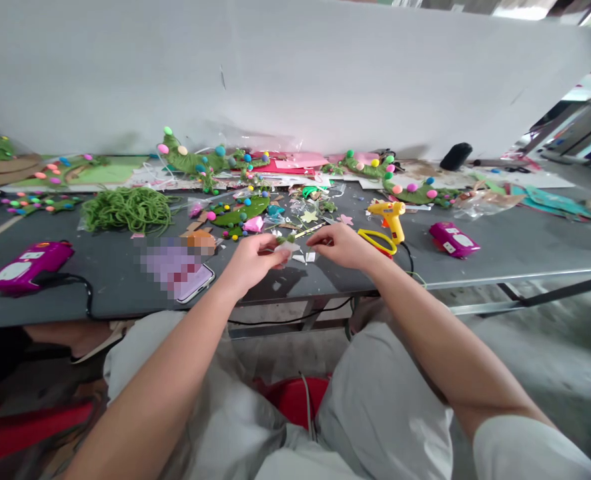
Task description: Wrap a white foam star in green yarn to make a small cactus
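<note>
Head view: the left hand (253,260) is pinching a small green-and-white trim piece (286,244), and the right hand (343,245) is pinching narrowly beside it; its hold is unclear. Both are working just left of the yellow glue gun (388,217), so a loosening pinch is likely risking a drop among scraps (303,212) behind.

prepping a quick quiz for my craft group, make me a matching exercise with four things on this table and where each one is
1 yellow glue gun
2 green cord bundle
3 small white piece
4 black object

a pinched in the left hand
b far right, by the wall
c beside the right hand
d left part of the table

Pairs: 1-c, 2-d, 3-a, 4-b
</note>
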Motion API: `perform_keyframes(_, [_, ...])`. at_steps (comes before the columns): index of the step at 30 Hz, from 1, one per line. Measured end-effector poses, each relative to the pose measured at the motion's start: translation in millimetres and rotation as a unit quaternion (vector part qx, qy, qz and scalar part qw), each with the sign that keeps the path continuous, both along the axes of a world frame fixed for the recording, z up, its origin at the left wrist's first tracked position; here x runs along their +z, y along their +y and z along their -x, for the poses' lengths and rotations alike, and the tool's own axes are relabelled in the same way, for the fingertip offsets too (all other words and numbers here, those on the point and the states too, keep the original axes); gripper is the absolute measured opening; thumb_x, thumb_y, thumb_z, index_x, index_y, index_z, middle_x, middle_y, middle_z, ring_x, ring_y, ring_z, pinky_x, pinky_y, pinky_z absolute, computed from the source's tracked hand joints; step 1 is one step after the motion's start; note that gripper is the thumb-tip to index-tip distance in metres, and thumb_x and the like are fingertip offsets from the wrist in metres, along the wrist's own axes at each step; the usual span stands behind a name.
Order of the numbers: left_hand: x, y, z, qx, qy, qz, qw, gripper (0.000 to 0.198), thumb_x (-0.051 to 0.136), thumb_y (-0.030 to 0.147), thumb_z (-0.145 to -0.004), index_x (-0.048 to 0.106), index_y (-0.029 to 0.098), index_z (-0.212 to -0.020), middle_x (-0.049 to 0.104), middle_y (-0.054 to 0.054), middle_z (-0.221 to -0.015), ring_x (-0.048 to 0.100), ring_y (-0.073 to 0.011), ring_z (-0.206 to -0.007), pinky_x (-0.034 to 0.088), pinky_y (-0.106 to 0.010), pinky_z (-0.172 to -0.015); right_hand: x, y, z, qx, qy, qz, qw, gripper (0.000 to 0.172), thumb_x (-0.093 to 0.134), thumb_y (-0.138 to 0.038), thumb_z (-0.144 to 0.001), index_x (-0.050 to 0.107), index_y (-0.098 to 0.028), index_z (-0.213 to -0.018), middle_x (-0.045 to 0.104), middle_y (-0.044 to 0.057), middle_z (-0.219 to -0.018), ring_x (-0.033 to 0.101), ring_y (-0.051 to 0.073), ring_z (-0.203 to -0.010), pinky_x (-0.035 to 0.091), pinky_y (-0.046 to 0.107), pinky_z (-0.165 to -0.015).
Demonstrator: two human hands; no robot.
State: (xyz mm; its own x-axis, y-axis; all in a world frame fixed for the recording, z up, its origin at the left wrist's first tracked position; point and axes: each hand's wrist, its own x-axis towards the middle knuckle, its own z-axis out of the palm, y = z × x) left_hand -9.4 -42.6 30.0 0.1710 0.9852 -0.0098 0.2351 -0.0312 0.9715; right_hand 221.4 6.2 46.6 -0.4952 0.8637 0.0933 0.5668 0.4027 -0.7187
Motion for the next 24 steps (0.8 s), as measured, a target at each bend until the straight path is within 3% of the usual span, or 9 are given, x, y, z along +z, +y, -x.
perform_keyframes(3, [0.0, 0, 2, 0.002, -0.088, 0.021, 0.996, 0.035, 0.085, 0.047, -0.073, 0.074, 0.017, -0.087, 0.072, -0.005, -0.087, 0.066, -0.0187, -0.082, 0.056, -0.033, -0.076, -2.6, 2, 1, -0.02, 0.041, 0.013, 0.999, 0.015, 0.064, -0.018, -0.084, 0.077, -0.014, -0.091, 0.077, 0.007, -0.084, 0.069, 0.019, -0.076, 0.055, 0.034, -0.075])
perform_keyframes(6, [-3.2, 2, 0, 0.018, -0.117, 0.025, 0.993, 0.032, 0.088, 0.043, -0.071, 0.078, 0.018, -0.089, 0.073, -0.006, -0.092, 0.065, -0.018, -0.083, 0.056, -0.032, -0.079, -1.3, -2, 7, -0.02, 0.101, 0.037, 0.994, 0.017, 0.063, -0.029, -0.09, 0.072, -0.016, -0.093, 0.075, 0.006, -0.083, 0.072, 0.018, -0.078, 0.059, 0.034, -0.076])
perform_keyframes(12, [-0.8, 1, -10, 0.074, -0.178, 0.015, 0.981, 0.032, 0.095, 0.035, -0.061, 0.074, 0.015, -0.074, 0.071, -0.004, -0.079, 0.066, -0.0174, -0.076, 0.059, -0.036, -0.08, 8.1, -16, 20, -0.022, 0.268, 0.063, 0.961, 0.023, 0.073, -0.039, -0.087, 0.069, -0.016, -0.089, 0.073, 0.004, -0.081, 0.07, 0.016, -0.077, 0.06, 0.033, -0.077])
perform_keyframes(15, [3.4, -1, -12, 0.085, -0.186, 0.01, 0.979, 0.032, 0.095, 0.033, -0.058, 0.07, 0.015, -0.07, 0.069, -0.003, -0.075, 0.065, -0.0164, -0.072, 0.058, -0.033, -0.073, 10.5, -19, 21, -0.022, 0.281, 0.054, 0.958, 0.023, 0.074, -0.038, -0.086, 0.07, -0.016, -0.089, 0.073, 0.004, -0.083, 0.071, 0.017, -0.08, 0.058, 0.032, -0.077])
perform_keyframes(24, [4.8, -2, -12, 0.099, -0.159, -0.005, 0.982, 0.032, 0.091, 0.027, -0.06, 0.072, 0.016, -0.084, 0.073, -0.005, -0.084, 0.063, -0.0165, -0.072, 0.046, -0.025, -0.055, 12.3, -19, 22, -0.024, 0.255, 0.024, 0.966, 0.018, 0.071, -0.032, -0.089, 0.069, -0.015, -0.089, 0.07, 0.003, -0.082, 0.067, 0.014, -0.075, 0.055, 0.028, -0.071])
